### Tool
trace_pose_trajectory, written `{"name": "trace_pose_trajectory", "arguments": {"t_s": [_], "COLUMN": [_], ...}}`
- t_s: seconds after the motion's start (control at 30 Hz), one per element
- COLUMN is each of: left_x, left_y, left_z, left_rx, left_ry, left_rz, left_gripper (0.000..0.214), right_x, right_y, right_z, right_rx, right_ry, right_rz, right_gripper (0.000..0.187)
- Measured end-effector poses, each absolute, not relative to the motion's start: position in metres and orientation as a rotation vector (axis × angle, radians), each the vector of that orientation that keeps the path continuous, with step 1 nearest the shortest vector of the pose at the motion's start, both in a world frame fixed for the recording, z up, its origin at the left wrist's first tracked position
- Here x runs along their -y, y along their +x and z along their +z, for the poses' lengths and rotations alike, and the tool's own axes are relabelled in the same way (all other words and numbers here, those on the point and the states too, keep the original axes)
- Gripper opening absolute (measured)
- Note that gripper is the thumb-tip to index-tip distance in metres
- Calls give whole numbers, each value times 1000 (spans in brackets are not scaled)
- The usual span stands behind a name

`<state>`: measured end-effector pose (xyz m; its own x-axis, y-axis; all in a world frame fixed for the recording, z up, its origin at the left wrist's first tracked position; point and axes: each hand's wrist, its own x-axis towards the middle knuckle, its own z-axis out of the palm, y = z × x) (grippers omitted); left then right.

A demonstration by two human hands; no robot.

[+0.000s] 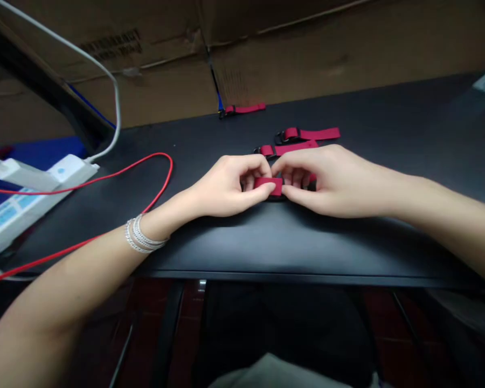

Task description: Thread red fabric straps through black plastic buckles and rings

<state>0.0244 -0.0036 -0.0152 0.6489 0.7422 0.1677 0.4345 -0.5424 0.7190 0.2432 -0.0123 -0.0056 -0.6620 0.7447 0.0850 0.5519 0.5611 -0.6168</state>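
My left hand (226, 186) and my right hand (327, 183) meet at the middle of the dark tabletop (291, 242). Their fingertips pinch a short red fabric strap (268, 186) from both sides, and the fingers hide most of it and any buckle on it. Just beyond my fingers lies a red strap with a black buckle (291, 149). Farther back is a similar strap (309, 134), and another (242, 109) lies at the table's far edge. Several silver bangles (139, 234) circle my left wrist.
A red cable (121, 173) loops across the table's left side, near a white power adapter (67, 171) and a printed white box (8, 218). A white cable (105, 70) rises behind them. Cardboard (145, 91) stands along the far edge.
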Motion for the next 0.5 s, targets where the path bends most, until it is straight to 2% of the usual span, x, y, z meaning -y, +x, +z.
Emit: {"name": "trace_pose_trajectory", "arguments": {"t_s": [0.5], "left_x": [4], "left_y": [25], "left_z": [-15], "left_rx": [-929], "left_ry": [2223], "left_rz": [607], "left_gripper": [18], "right_x": [12], "right_y": [243], "right_z": [-6], "right_rx": [2457], "right_ry": [-1065], "right_rz": [797], "right_gripper": [21]}}
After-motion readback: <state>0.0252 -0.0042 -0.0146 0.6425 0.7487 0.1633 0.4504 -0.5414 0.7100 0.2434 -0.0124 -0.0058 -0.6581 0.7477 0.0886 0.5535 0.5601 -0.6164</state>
